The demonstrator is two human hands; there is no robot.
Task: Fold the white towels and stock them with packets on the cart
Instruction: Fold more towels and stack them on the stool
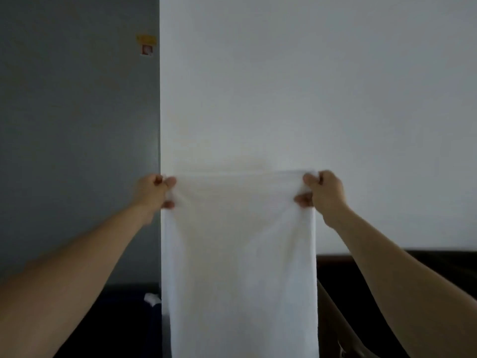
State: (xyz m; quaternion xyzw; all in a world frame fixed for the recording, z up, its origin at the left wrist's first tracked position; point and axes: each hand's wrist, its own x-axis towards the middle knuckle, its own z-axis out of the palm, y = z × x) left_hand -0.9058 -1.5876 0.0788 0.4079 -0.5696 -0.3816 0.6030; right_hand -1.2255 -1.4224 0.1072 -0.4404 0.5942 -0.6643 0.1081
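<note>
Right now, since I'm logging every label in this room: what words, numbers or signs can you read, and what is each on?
No text can be read.
The yellow sticker, with a red-and-white patch below it, on the grey wall: too blurred to read.
The white towel, held up by the left hand and right hand: no print visible.

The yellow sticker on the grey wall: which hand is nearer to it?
Left. The left hand grips the towel corner below the sticker; the right hand grips the opposite corner, far right.
</note>
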